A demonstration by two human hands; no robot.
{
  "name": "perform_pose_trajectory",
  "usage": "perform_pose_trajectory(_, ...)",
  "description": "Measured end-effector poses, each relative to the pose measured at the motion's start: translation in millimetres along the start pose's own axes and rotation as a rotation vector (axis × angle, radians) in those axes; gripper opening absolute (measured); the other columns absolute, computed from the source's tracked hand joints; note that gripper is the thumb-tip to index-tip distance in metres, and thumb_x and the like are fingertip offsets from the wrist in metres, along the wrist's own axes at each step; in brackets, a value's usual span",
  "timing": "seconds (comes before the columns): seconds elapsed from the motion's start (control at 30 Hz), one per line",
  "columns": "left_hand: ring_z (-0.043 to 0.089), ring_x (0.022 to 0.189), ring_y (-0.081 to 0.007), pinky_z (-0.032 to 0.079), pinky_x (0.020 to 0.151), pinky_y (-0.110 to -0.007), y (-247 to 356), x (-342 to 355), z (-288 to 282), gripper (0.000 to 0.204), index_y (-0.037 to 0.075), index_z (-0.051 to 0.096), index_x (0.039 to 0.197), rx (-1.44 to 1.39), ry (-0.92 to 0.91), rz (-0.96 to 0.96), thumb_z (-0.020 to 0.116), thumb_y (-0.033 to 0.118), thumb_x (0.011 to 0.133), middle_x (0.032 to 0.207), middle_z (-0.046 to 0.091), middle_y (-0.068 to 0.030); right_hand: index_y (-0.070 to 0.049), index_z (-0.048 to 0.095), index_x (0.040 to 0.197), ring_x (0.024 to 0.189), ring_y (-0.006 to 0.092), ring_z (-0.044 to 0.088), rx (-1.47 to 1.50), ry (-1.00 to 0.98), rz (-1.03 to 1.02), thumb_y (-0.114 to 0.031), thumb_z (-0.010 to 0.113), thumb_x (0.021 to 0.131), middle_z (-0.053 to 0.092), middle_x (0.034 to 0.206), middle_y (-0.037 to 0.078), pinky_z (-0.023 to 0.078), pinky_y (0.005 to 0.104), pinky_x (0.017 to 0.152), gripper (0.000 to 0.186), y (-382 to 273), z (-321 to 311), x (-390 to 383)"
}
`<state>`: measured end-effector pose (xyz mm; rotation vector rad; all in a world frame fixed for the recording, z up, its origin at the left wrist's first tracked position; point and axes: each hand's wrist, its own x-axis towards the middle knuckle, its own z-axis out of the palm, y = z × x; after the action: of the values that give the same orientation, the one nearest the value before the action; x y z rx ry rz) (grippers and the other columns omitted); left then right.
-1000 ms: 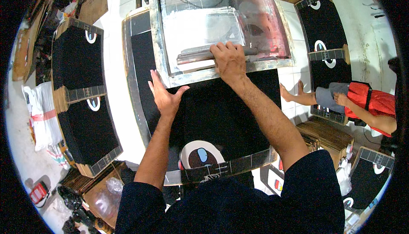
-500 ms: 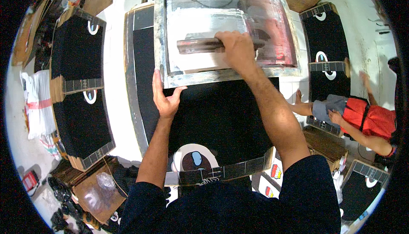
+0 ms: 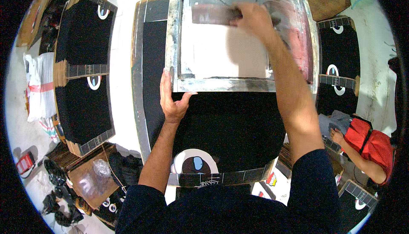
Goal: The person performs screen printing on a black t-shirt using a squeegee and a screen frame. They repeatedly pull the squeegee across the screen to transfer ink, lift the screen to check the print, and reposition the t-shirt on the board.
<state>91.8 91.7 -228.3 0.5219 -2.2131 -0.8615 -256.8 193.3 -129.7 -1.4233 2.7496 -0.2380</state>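
Observation:
A screen printing frame [image 3: 226, 85] with a worn, paint-smeared rim lies over black fabric [image 3: 230, 123] on a board. My right hand [image 3: 254, 20], blurred by motion, is closed round a dark squeegee [image 3: 211, 14] near the mesh's far side. A pale, smooth rectangle [image 3: 213, 53] shows on the mesh nearer me; reddish stains mark its right side. At the frame's near left corner is my left hand [image 3: 174, 102], fingers along the left side and thumb against the front edge. A white, brown and blue eye print [image 3: 196, 163] shows on the fabric near my body.
Boards with black fabric and eye prints stand on the left [image 3: 83, 102] and right [image 3: 338, 51]. A person in red [image 3: 368, 144] is at the lower right. Plastic-covered cardboard [image 3: 91, 183] and dark bundles lie lower left.
My right hand has pushed the squeegee away from me, from the near part of the mesh toward its far side. My left hand stays at the frame corner. The view has shifted.

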Motion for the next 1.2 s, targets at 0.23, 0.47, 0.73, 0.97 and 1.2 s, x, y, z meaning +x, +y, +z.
perform_pose_trajectory(0.23,0.051,0.141,-0.0407,0.042,0.117,-0.047,2,0,0,0.103,-0.002,0.042,0.153,0.022,0.022,0.022,0.096,0.024,0.07,0.153,0.049,-0.0272,-0.014,0.073,0.116,0.103,0.0337,0.07,-0.003,0.123,0.055,-0.027,0.08,0.08,0.075,0.108,0.01,0.054,0.0498,0.087,0.038,-7,12,7)
perform_pose_trajectory(0.47,0.049,0.141,-0.0454,0.042,0.116,-0.05,2,2,1,0.098,-0.003,0.042,0.153,-0.069,0.038,0.041,0.094,0.02,0.073,0.152,0.047,-0.0309,-0.015,0.072,0.104,0.097,0.0294,0.065,0.122,0.114,0.141,-0.007,0.078,0.075,0.071,0.098,0.006,0.05,0.0459,0.086,0.03,-94,-4,-172)
perform_pose_trajectory(0.73,0.051,0.14,-0.041,0.044,0.115,-0.047,52,32,-26,0.095,0.001,0.046,0.153,-0.134,0.105,0.015,0.094,0.012,0.072,0.153,0.049,-0.0274,-0.013,0.069,0.108,0.1,0.028,0.061,0.023,0.431,0.083,-0.04,0.083,0.079,0.069,0.104,0.005,0.04,0.0454,0.09,0.042,-117,-37,-191)
perform_pose_trajectory(0.97,0.068,0.114,-0.0263,0.05,0.106,-0.039,135,167,-78,0.103,-0.001,0.037,0.156,-0.464,0.282,0.091,0.096,0.012,0.072,0.135,0.063,-0.0245,-0.018,0.076,0.116,0.091,0.0309,0.071,-0.334,1.019,0.029,-0.088,0.071,0.067,0.076,0.099,0.009,0.053,0.0484,0.077,0.086,-98,-182,-80)
perform_pose_trajectory(1.2,0.064,0.118,-0.0309,0.054,0.098,-0.042,-39,95,-125,0.091,-0.004,0.04,0.154,-0.206,0.186,-0.149,0.09,0.025,0.083,0.14,0.059,-0.0264,-0.013,0.079,0.104,0.095,0.0337,0.074,-0.03,0.668,0.147,-0.074,0.074,0.078,0.077,0.097,0.015,0.056,0.0432,0.085,0.066,-108,-298,-45)
